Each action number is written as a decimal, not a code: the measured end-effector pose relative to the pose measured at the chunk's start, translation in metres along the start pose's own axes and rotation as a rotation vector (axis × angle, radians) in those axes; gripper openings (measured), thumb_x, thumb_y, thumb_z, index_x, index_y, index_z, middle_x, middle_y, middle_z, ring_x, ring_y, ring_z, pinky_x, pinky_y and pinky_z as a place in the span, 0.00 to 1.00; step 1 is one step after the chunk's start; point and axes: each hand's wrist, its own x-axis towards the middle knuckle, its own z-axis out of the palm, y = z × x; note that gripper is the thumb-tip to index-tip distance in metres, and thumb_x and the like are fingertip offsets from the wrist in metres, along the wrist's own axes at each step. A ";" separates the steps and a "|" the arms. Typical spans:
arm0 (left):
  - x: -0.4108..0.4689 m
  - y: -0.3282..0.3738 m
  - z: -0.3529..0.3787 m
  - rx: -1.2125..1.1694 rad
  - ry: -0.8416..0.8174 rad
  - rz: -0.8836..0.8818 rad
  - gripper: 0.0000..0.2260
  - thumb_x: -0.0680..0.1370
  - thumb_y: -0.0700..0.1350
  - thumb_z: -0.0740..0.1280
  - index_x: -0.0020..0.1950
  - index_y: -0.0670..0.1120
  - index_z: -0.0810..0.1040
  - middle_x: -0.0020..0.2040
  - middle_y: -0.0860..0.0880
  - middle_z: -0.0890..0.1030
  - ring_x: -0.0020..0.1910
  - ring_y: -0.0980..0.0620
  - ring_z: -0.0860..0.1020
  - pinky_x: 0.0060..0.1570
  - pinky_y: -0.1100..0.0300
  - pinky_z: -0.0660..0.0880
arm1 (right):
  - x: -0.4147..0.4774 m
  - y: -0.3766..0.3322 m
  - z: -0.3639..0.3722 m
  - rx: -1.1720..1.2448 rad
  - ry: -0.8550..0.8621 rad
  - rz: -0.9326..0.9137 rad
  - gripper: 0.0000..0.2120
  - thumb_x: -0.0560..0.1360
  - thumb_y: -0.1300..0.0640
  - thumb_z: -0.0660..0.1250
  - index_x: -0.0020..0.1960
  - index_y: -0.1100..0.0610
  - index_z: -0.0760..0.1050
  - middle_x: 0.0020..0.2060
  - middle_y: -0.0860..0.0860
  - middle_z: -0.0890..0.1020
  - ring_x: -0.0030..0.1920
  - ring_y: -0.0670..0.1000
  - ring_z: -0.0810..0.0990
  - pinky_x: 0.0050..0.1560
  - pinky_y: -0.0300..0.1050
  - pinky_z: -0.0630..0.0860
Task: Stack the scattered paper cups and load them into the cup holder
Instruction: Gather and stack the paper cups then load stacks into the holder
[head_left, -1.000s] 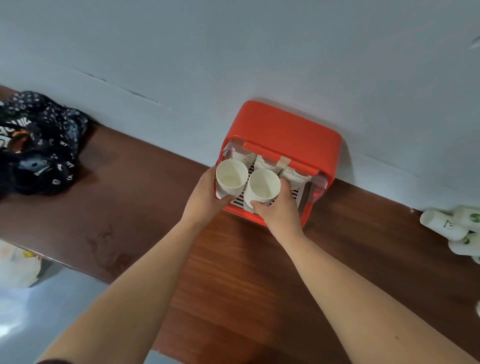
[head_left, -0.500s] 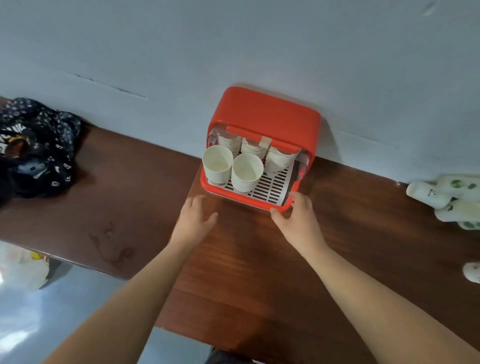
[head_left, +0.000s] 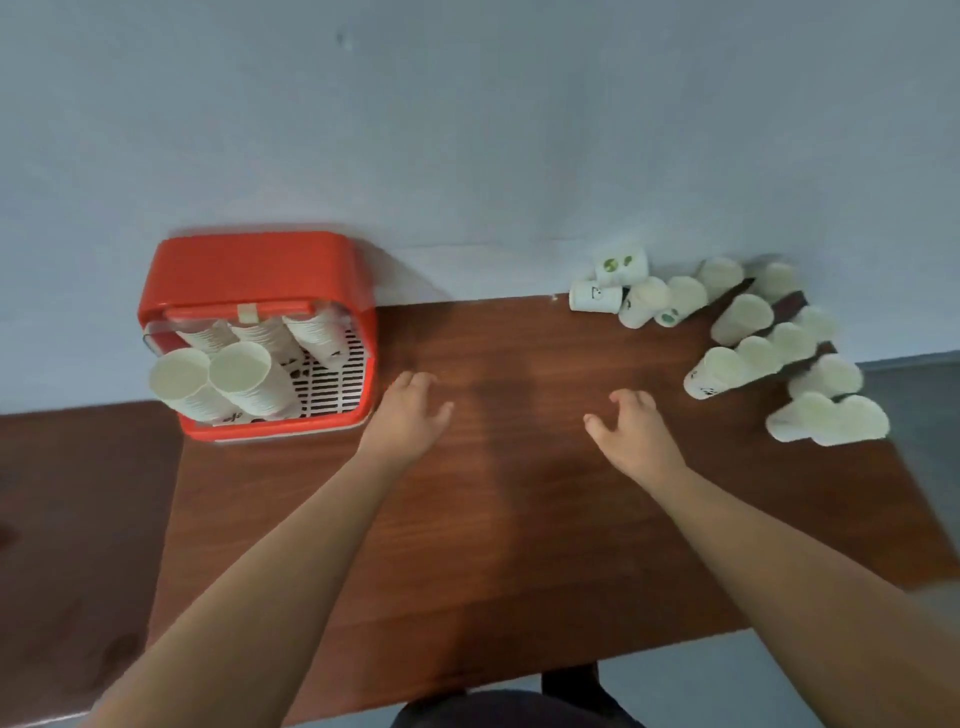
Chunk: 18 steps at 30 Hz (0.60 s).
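Far left, the red cup holder (head_left: 249, 270) stood on the tabletop (head_left: 519, 519) against the wall (head_left: 467, 130), partly loaded. Five stacks (head_left: 241, 366) of paper cups leaned inside it: two in front with open mouths toward the camera, three behind under the lid edge. The right part of its slotted tray was bare, so there looked to be room for more.

The left hand (head_left: 410, 415) was just right of the holder, empty, fingers loosely spread. Whether it touched the wood can't be told. The right hand (head_left: 634, 436) was mid-table, also empty, fingers apart and slightly curled, pointing toward the right side.

Far right, the loose cups (head_left: 753, 358) sat well apart from the holder: over a dozen in a blurred scatter from the wall to the table's right edge. Some lay on their sides, and none were clearly nested.

Judgement: roughly half done. Left to do: gather that scatter, nest it into stacks, and carry them left into the holder. Next reach likely the right hand's.
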 end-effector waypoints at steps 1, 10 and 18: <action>0.011 0.024 0.008 0.003 -0.008 0.025 0.20 0.79 0.50 0.69 0.68 0.42 0.74 0.64 0.44 0.75 0.63 0.46 0.75 0.65 0.54 0.70 | 0.007 0.015 -0.014 0.004 0.018 0.008 0.27 0.77 0.44 0.65 0.70 0.59 0.69 0.65 0.57 0.71 0.64 0.58 0.74 0.66 0.55 0.71; 0.124 0.194 0.099 0.024 -0.006 0.105 0.22 0.79 0.49 0.69 0.71 0.45 0.71 0.68 0.47 0.70 0.66 0.48 0.73 0.62 0.56 0.69 | 0.117 0.125 -0.114 0.063 0.160 -0.081 0.27 0.76 0.46 0.68 0.68 0.60 0.70 0.62 0.57 0.72 0.60 0.57 0.75 0.63 0.51 0.71; 0.226 0.250 0.157 0.196 0.100 0.139 0.30 0.75 0.43 0.71 0.74 0.42 0.65 0.71 0.44 0.67 0.66 0.43 0.72 0.60 0.50 0.71 | 0.220 0.147 -0.124 0.066 0.145 -0.218 0.24 0.75 0.50 0.69 0.65 0.62 0.71 0.60 0.59 0.72 0.57 0.60 0.76 0.59 0.51 0.72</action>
